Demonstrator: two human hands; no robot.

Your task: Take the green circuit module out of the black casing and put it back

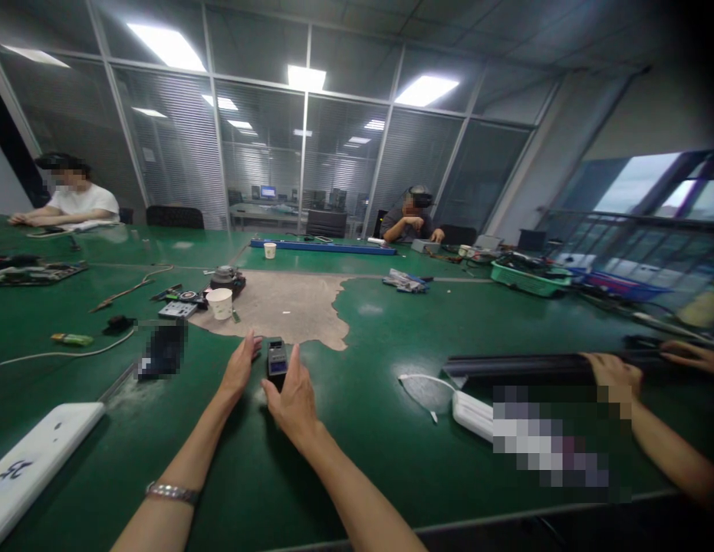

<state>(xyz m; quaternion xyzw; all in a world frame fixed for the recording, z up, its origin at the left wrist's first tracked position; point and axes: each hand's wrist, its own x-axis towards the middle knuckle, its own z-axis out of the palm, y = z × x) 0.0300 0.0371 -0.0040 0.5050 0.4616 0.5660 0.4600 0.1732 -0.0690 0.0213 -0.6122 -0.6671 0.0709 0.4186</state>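
A small black device with a grey top face and a dark little screen (277, 357) is upright on or just over the green table (357, 468). My right hand (293, 400) is around its near end, thumb on the left and fingers on the right. My left hand (241, 365) is just left of the device, its fingers stretched out and holding nothing. A metal band circles my left wrist. Beyond both hands lies a torn-edged brown sheet (293, 303), with a paper cup (220, 303) on its left part.
At right, another person's hands (615, 376) rest on a long black bar (523, 368); a white power bank (472, 415) with a cable lies before it. A white slab (40, 460) is at left. Farther off are tools (406, 280), a green basket (532, 278) and two seated people.
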